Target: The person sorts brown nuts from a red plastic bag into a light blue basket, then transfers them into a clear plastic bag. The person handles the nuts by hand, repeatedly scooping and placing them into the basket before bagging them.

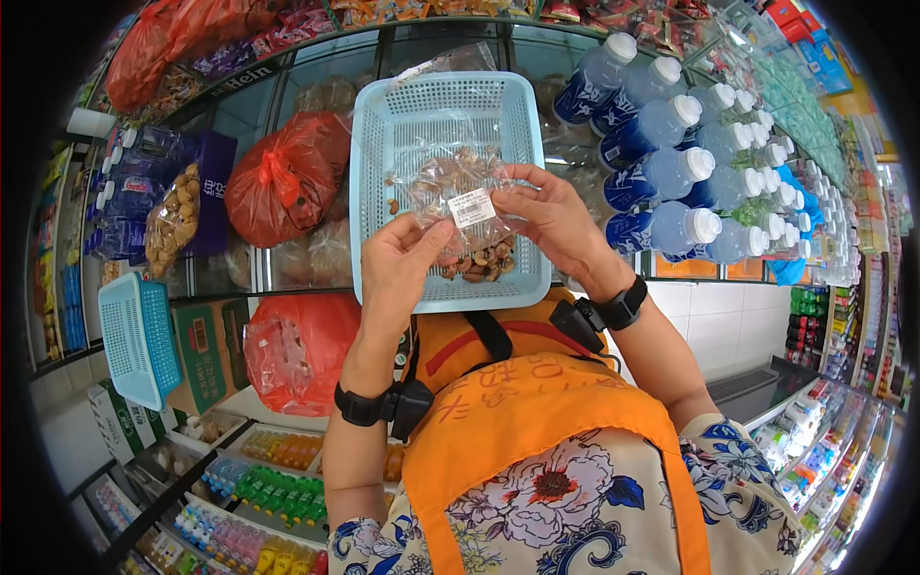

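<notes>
Between my two hands a clear plastic bag is stretched over a light blue slotted plastic basket. My left hand pinches the bag's lower left side between thumb and fingers. On the other side, my right hand grips the bag beside a white barcode label, its fingertips touching the label's edge. Brown shelled nuts, which look like cashews, lie in the basket below the bag. More brown pieces show through or behind the film; I cannot tell whether they are inside it. Another piece of clear film hangs over the basket's far rim.
Left of the basket sits a knotted red plastic bag, then a bag of walnuts. White-capped bottles crowd the right side. Lower left are nested blue baskets, a carton and another red bag.
</notes>
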Motion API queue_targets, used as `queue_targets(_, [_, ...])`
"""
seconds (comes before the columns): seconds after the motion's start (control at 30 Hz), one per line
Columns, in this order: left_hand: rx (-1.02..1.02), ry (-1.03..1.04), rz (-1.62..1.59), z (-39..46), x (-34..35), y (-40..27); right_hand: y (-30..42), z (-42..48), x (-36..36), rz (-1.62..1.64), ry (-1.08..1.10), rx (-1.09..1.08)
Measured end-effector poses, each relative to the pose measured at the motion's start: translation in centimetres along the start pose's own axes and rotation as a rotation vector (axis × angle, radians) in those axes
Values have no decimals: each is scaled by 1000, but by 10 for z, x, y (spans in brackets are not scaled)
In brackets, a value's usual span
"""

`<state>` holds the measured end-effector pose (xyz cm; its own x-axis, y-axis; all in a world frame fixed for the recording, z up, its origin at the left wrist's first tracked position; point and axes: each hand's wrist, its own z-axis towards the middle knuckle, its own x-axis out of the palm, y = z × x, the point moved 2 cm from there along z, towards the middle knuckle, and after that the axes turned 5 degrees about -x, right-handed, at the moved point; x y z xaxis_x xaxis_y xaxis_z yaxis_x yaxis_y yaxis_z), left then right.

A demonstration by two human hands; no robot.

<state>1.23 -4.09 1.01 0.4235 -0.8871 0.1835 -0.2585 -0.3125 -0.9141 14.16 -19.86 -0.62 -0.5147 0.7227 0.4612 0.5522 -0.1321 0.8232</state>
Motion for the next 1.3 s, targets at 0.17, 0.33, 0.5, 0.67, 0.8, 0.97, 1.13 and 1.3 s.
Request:
queue_targets(0.17, [70, -85, -56, 3, 3, -1, 6, -2, 9, -357, -227, -388])
queue_targets(0.33, [161, -253, 28, 5, 0, 0, 35, -33, 43, -984, -160, -886])
queue_targets(0.5, [222, -236, -9, 3, 12, -11, 25, -27, 56, -1151, -40, -1001])
queue_targets(0.67, [185, -202, -107, -4, 17, -22, 22, -25, 59, -1181, -61, -1052])
queue_targets(0.8, [215, -200, -53, -7, 17, -26, 25, -29, 66, -1254, -59, -1081])
queue_targets(0.97, [226, -260, 92, -12, 19, -32, 24, -30, 70, -1317, -83, -1092])
queue_targets(1.13, [211, -264, 106, -13, 23, -31, 23, -28, 70, -1418, -83, -1095])
queue_targets(1.3, [192, -232, 86, -13, 24, -29, 23, -27, 68, -1450, -93, -1101])
